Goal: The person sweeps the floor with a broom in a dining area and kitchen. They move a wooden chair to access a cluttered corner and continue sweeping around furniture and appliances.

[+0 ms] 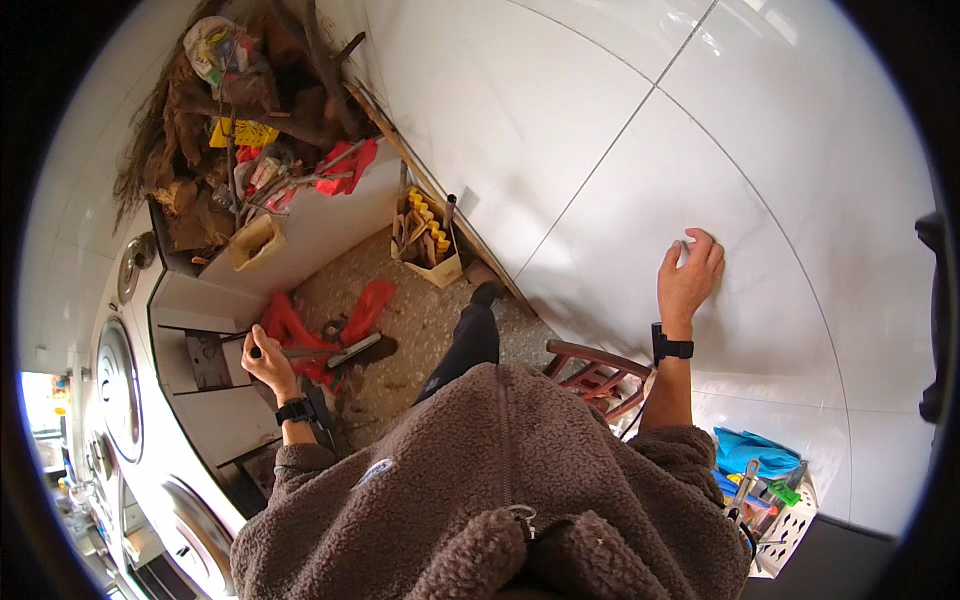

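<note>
My left hand [268, 364] is closed around the handle of what looks like a broom. Its handle slants away over the floor to a pale, narrow broom head [353, 350] with a brown part along one side. Red plastic bags [287, 325] lie just beyond the handle. On the right, my right hand [690, 280] is raised in front of the white tiled wall [770, 270], its fingers curled toward the thumb. A small greyish patch shows between those fingertips; whether it is a held object is unclear. Contact with the wall cannot be made out either.
Firewood and branches [290, 85] are heaped on a ledge at the far left. A box of wood scraps [432, 262] stands by the wall. Beside my right arm is a wooden chair [597, 372]; a white perforated basket [795, 530] sits lower right. A stove top with round lids [118, 385] lines the left.
</note>
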`<state>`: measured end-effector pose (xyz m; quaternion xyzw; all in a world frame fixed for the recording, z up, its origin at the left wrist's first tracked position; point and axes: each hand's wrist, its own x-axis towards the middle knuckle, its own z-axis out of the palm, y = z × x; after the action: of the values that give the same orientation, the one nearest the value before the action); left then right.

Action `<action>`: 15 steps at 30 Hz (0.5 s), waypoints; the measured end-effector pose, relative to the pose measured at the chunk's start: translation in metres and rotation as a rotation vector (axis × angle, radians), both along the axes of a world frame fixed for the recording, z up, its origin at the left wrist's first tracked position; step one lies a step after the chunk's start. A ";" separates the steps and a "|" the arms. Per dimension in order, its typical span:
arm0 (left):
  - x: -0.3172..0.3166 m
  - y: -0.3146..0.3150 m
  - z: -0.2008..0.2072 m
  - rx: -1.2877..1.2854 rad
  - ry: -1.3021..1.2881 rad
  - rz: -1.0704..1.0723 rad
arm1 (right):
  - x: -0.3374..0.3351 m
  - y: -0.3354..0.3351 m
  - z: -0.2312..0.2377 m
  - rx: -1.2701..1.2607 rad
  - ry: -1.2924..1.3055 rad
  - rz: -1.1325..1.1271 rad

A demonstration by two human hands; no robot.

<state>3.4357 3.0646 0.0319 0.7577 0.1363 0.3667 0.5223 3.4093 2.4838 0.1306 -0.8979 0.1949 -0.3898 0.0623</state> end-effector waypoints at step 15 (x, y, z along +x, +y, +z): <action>0.006 -0.012 -0.004 0.020 0.037 0.001 | 0.016 0.016 -0.010 0.054 0.049 0.103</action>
<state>3.4417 3.0521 0.0283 0.7695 0.1425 0.3542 0.5119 3.4251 2.4994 0.1210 -0.9141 0.1602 -0.3584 0.1016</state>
